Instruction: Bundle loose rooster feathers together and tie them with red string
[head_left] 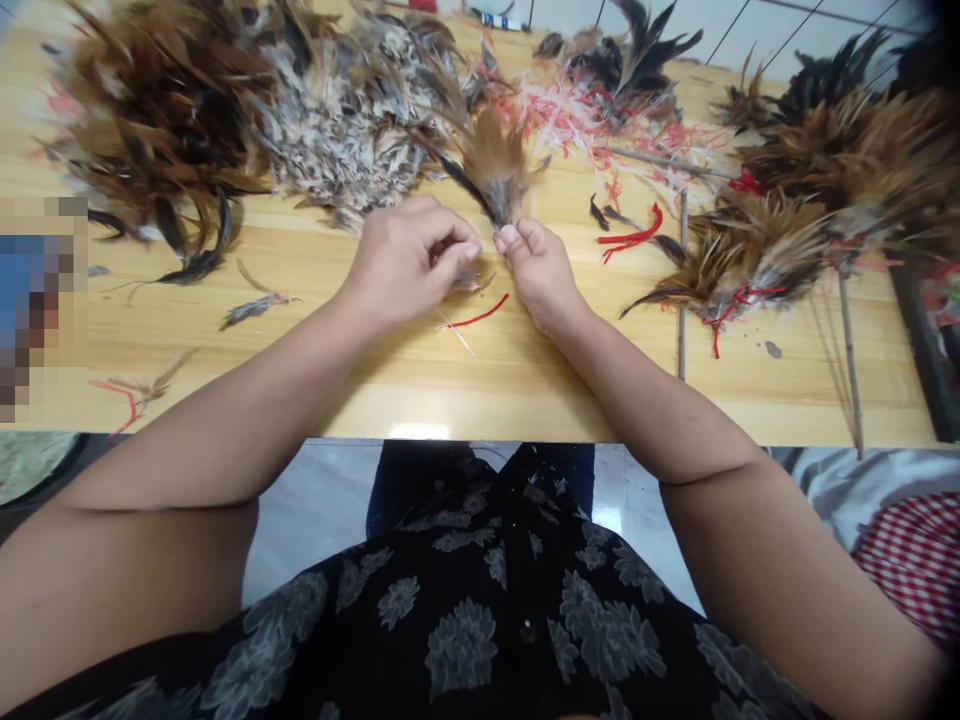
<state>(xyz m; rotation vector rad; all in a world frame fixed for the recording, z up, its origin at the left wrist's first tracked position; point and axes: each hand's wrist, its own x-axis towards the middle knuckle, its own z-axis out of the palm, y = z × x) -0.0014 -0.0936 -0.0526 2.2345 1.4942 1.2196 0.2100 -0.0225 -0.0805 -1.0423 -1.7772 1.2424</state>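
My right hand (541, 270) pinches the base of a small bunch of brown feathers (495, 155), which points away from me with a dark feather along its left side. Just left of it, my left hand (412, 255) is closed, thumb against fingers; what it pinches, if anything, is hidden. A greyish wisp of feather (469, 282) shows under its fingertips, and I cannot tell if it is held. On the wooden table (450, 395) between my wrists lies a short red string (480, 314).
Brown feathers (157, 100) and grey fluffy feathers (345, 130) are heaped at the back left. Pink and white strands (562, 110) lie behind my hands. To the right are a red-tied feather bundle (742, 260), a thin stick (682, 340) and a feather duster's stick (851, 370) overhanging the front edge.
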